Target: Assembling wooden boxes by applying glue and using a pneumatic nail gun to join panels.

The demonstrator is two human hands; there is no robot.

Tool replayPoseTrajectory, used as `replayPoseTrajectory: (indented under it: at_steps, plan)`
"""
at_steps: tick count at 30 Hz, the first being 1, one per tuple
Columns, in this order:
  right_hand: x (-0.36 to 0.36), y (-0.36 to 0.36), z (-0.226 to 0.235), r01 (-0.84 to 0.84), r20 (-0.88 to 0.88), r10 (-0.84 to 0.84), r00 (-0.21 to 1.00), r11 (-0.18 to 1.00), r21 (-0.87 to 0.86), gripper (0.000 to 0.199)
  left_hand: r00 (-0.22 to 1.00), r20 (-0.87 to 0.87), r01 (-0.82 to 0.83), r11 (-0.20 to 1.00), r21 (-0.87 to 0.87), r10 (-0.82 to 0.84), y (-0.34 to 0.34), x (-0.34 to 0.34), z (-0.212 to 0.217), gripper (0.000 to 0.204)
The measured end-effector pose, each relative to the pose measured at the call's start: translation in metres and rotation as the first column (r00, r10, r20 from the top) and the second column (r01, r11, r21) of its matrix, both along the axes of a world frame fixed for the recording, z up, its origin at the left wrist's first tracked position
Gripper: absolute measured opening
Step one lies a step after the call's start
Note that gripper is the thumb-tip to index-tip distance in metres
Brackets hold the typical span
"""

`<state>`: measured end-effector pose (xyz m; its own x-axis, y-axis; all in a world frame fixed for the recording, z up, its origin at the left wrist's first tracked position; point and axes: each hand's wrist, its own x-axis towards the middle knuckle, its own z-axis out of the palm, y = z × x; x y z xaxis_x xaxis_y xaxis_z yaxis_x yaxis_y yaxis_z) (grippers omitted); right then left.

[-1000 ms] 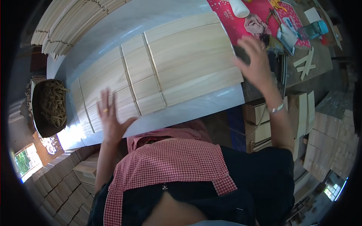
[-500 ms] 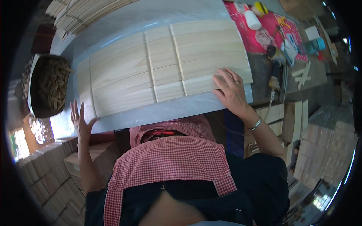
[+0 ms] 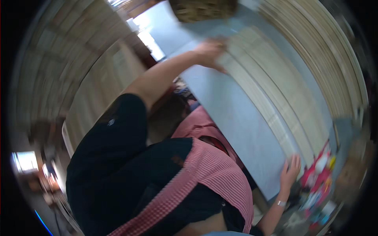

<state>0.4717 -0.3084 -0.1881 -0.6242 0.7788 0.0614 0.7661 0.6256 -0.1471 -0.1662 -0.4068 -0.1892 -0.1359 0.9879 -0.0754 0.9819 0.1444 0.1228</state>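
Note:
Pale wooden boards (image 3: 260, 84) lie side by side as a long panel on the grey-blue table. A dark seam runs along their length, and the picture is blurred. At the panel's far left end is my left hand (image 3: 210, 51), smeared by motion, thumb spread away from the fingers, against the board ends. My right hand (image 3: 290, 173) lies at the opposite, near right end, its fingers apart and touching the board edge. Neither hand visibly closes around anything.
A container of wood shavings (image 3: 202, 11) stands on the table (image 3: 236, 118) beyond my left hand. Long strips (image 3: 315, 43) are stacked along the far side. A pink mat (image 3: 319, 173) with bottles and tools lies past my right hand. Stacked wood (image 3: 102, 82) rises at left.
My view has swung to the left and blurred, so the table now runs diagonally. My left arm has reached farther across; both hands are still at the panel's ends.

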Motion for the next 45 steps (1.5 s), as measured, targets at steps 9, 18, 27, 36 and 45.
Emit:
replayPoseTrajectory:
  at_steps: [9, 18, 27, 36, 45]
  plan:
    - [0.0, 0.021, 0.035, -0.075, 0.223, 0.064, 0.973, 0.996, 0.042, 0.042, 1.0, 0.014, -0.001, 0.999, -0.042, 0.001, -0.011, 0.012, 0.032, 0.1]
    - [0.018, 0.105, 0.0, -0.27, 0.229, 0.275, 0.934, 0.961, -0.054, 0.042, 0.942, -0.329, 0.076, 0.997, 0.026, -0.064, -0.055, 0.026, 0.048, 0.015]
    - [-0.044, 0.127, 0.013, -0.295, 0.133, 0.296, 0.946, 0.955, -0.032, 0.041, 0.987, -0.15, 0.074, 0.983, 0.167, -0.049, -0.056, 0.101, 0.01, 0.019]
    - [-0.082, 0.122, 0.029, -0.284, 0.035, 0.287, 0.957, 0.956, -0.068, 0.043, 0.946, 0.055, -0.317, 0.948, -0.034, 0.319, -0.038, 0.131, 0.019, 0.019]
    - [-0.117, 0.128, 0.038, -0.268, -0.142, 0.247, 0.958, 0.952, -0.148, 0.04, 0.859, 0.427, -0.273, 0.958, -0.086, 0.283, -0.027, 0.105, 0.031, 0.016]
